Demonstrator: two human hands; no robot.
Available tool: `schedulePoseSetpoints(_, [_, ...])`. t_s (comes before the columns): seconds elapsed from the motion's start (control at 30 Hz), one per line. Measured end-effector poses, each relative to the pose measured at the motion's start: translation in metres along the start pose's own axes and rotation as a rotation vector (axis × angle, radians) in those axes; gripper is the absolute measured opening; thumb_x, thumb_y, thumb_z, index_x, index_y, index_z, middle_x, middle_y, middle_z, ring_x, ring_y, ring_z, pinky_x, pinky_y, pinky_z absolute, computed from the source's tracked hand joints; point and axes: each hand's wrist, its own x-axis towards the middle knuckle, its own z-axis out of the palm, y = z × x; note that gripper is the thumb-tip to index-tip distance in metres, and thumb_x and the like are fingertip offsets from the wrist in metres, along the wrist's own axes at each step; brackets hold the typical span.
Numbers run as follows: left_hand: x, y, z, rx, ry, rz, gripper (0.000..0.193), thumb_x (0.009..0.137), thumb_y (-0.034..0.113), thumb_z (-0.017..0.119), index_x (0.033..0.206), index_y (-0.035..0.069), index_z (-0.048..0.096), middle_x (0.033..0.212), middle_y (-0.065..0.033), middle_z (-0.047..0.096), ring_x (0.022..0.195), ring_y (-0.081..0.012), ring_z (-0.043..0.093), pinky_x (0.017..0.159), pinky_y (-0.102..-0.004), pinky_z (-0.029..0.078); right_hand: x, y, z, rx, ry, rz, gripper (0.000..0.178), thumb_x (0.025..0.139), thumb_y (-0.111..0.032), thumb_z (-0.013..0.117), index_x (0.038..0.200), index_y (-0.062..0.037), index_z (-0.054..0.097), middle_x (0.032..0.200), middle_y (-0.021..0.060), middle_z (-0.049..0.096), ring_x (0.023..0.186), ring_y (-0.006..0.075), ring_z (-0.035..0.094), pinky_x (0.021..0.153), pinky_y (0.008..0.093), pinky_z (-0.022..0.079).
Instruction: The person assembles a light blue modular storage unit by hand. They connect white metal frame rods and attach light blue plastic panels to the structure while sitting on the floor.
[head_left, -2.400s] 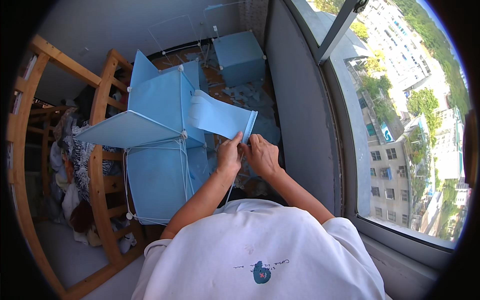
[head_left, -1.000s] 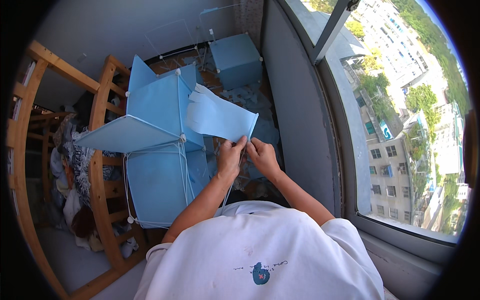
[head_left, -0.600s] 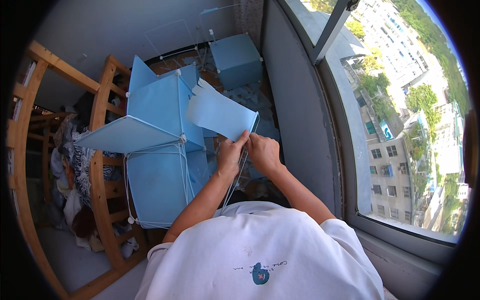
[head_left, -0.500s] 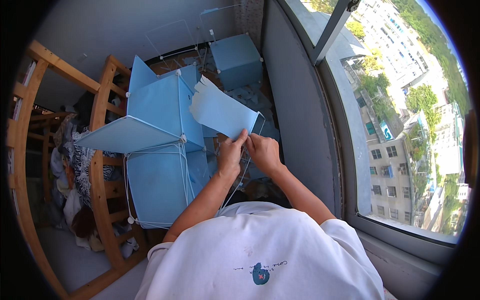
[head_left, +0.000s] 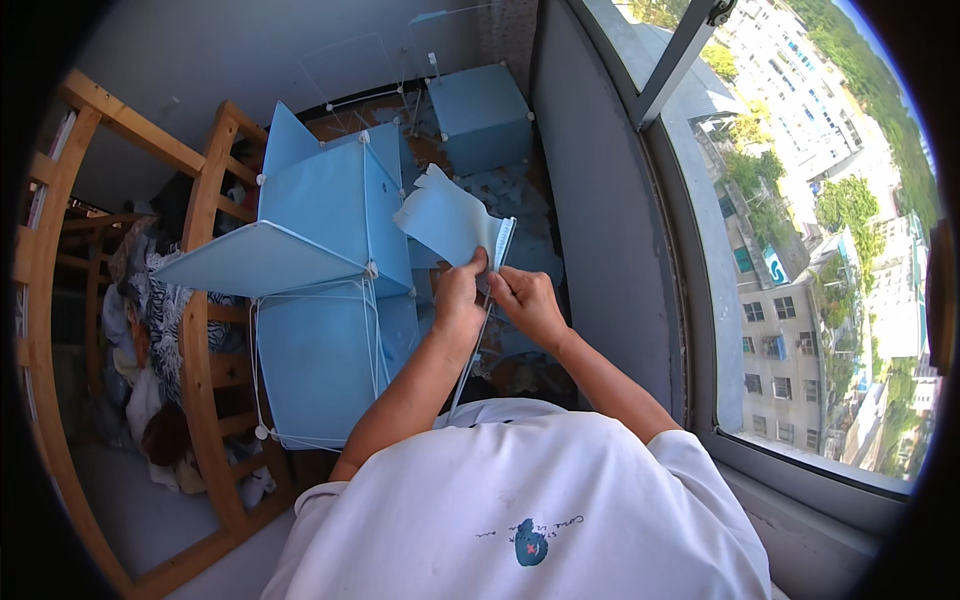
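Torn end of the pale blue sheet (head_left: 445, 220) had swung inward, nearer the hands than half a second earlier, and its ribbed edge (head_left: 505, 238) now showed plainly. We noted the left hand (head_left: 460, 300) gripping the sheet, thumb on top just beside that edge; the right hand (head_left: 530, 305) was closed on the edge's lower end, though whether it pinched the thin white wires (head_left: 470, 362) as well we could not tell. Hands sat close together, we judged, to keep the edge firm between them while the torn end hung free. Wires slanted down toward the white shirt (head_left: 530, 480). Sheet was held up in front of the body, right of the blue cube cabinet (head_left: 315, 215), probably for elbow room. Beyond, a blue box (head_left: 482, 110) stood near the wall, pale scraps (head_left: 505, 190) on the floor before it.
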Motion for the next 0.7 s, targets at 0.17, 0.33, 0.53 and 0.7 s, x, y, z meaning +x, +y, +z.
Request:
schedulePoseSetpoints(0.17, [0.001,-0.008,-0.006,0.049,0.002,0.023,0.018,0.084,0.018,0.06,0.095,0.005,0.06,0.088,-0.0016,0.055,0.077,-0.0126,0.051,0.064,-0.0269,0.04,-0.009,0.008,0.006,-0.121,0.008,0.135,0.03,0.086,-0.018,0.052,0.063,0.0019,0.05,0.056,0.0179,0.051,0.046,0.03,0.05,0.045,0.0363,0.038])
schedulePoseSetpoints(0.33, [-0.004,-0.014,-0.011,0.13,-0.022,0.048,0.025,0.084,0.027,0.06,0.098,0.006,0.059,0.084,-0.0004,0.053,0.072,-0.0101,0.047,0.062,-0.0265,0.035,0.005,-0.009,0.003,-0.434,0.144,0.181,0.032,0.084,-0.024,0.053,0.061,-0.0016,0.053,0.055,0.0156,0.055,0.048,0.0315,0.054,0.046,0.0381,0.041])
schedulePoseSetpoints(0.53, [-0.012,-0.006,-0.003,0.092,-0.071,0.095,0.025,0.081,0.022,0.065,0.098,0.005,0.058,0.093,-0.0028,0.056,0.083,-0.0125,0.052,0.07,-0.0279,0.039,0.012,-0.001,0.001,-0.505,0.083,0.122,0.032,0.084,-0.027,0.055,0.063,-0.0021,0.055,0.056,0.0158,0.056,0.049,0.0325,0.055,0.047,0.0375,0.042])
schedulePoseSetpoints(0.7, [-0.006,-0.002,-0.008,0.092,-0.044,0.059,0.024,0.081,0.016,0.064,0.101,0.003,0.058,0.097,-0.0051,0.058,0.087,-0.0156,0.054,0.075,-0.0298,0.041,0.012,0.008,-0.006,-0.151,-0.089,0.155,0.029,0.084,-0.022,0.057,0.066,0.0011,0.053,0.054,0.0173,0.051,0.045,0.0292,0.049,0.046,0.0359,0.039])
